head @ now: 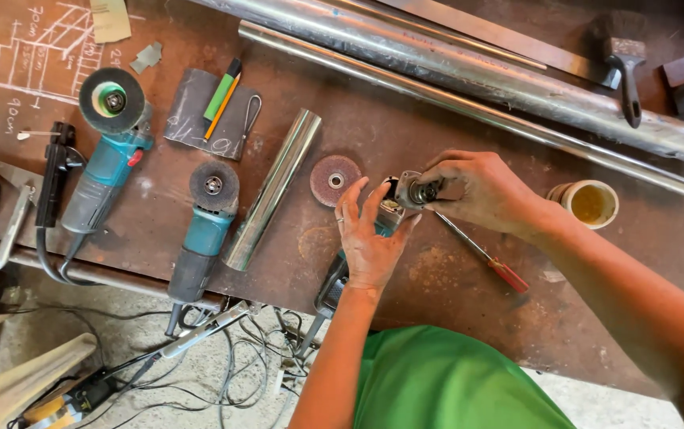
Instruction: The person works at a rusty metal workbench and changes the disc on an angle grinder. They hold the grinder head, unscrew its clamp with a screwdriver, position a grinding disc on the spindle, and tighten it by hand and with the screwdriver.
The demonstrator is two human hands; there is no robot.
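My left hand [370, 238] wraps around the teal body of an angle grinder [332, 287] that lies on the rusty metal workbench [405, 135]. My right hand [477, 189] grips the grinder's bare spindle head [413, 191], which carries no disc. A loose reddish grinding disc [335, 179] lies flat just left of my hands. A screwdriver with a red handle [485, 254] rests under my right wrist.
Two more teal angle grinders [107, 151] [203, 230] with discs lie at left. A short steel tube [273, 189] sits between them and my hands. Long steel pipes [469, 71] cross the back. A roll of tape [592, 202], a brush [624, 59] and floor cables [222, 365] are nearby.
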